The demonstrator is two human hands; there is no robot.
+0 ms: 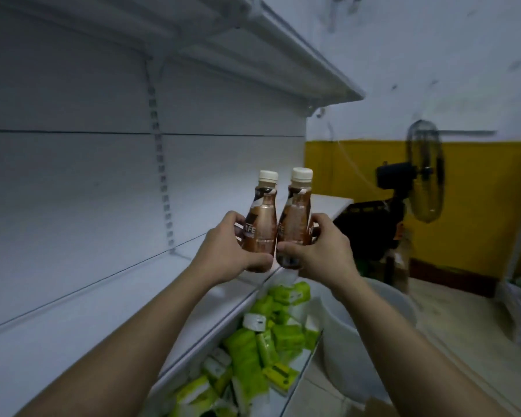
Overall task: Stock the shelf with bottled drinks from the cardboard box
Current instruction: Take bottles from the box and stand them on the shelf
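Brown bottles, left bottle (260, 218) clamped in left hand (233, 246), right bottle (295, 219) in right hand (322, 251); best lowered upright onto far white shelf (109, 302), bases flat, set side by side.

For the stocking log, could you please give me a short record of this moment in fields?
left hand: left hand grips one brown bottle, upright
right hand: right hand grips a second brown bottle, upright
bottles: side by side, white caps, held above the shelf
shelf: white, nothing standing on the visible part
below shelf: lower tray holding green packets
cardboard box: not clearly in view
background: standing fan
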